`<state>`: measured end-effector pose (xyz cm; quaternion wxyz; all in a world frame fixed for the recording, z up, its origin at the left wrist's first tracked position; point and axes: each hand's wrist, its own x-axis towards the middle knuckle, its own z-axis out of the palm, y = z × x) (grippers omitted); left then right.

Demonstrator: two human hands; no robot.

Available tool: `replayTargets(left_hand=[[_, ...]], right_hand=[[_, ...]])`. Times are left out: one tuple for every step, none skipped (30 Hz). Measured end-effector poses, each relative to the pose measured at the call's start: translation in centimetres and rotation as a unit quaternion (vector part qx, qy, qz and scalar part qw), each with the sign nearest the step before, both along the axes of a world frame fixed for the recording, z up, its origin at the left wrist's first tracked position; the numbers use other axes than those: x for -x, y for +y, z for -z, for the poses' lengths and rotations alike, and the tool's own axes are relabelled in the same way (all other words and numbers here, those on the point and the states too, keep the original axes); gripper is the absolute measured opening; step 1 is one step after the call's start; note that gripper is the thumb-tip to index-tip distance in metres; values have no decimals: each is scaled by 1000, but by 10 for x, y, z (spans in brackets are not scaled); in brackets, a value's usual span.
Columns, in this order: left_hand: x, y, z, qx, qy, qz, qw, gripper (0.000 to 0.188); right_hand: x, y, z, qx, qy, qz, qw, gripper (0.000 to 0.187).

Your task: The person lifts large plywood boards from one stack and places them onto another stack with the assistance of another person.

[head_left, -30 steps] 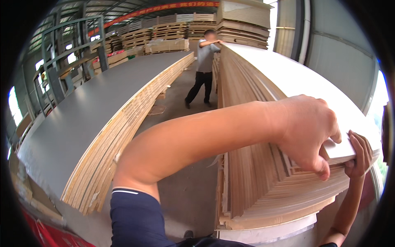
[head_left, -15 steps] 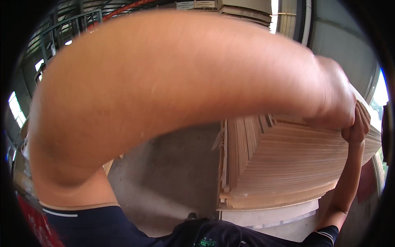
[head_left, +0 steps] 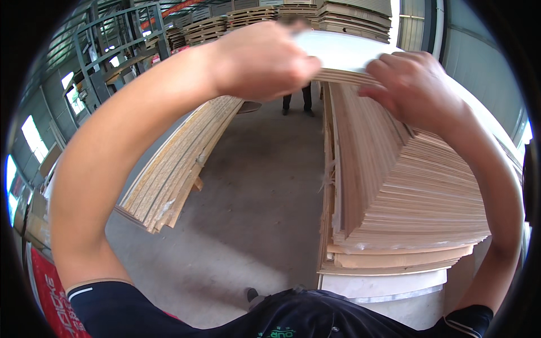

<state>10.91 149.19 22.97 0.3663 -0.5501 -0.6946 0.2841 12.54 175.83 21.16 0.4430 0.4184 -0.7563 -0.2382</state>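
A white-faced board [head_left: 338,49] lies on top of a tall stack of thin boards [head_left: 428,188], its layered edge toward me. My right hand [head_left: 411,84] grips that near edge, fingers over the white face and thumb below. Beside the board's left corner, my left hand [head_left: 262,59] is closed like a fist and smeared by motion. Whether it holds the corner or something small is hidden.
A lower pile of long boards [head_left: 183,155] stands to the left across the grey floor [head_left: 248,186]. A person in dark trousers [head_left: 297,101] is at the far end of the stack. Further piles [head_left: 352,19] and a metal frame [head_left: 121,45] are behind.
My left arm, earlier stretched across to the far right with both hands together, has swung back left. The hands are now apart, and my right hand has moved left along the board.
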Motion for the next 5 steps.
replayTargets(left_hand=[[-3,-27,4,-18,-2,-16,1000,23],[-6,-58,8,-33,-9,-41,999,26],[-4,-85,11,-42,0,-39,998,30],[-3,-122,14,-45,3,-55,997,34],[-7,-159,17,-29,18,-109,993,45]], right_hand=[[-5,-21,-1,8,-28,31,999,25],[-5,-43,2,18,-61,53,997,30],[-13,-56,0,26,-85,89,992,39],[-12,-72,1,41,-111,130,984,50],[-14,-83,3,56,-139,170,974,62]])
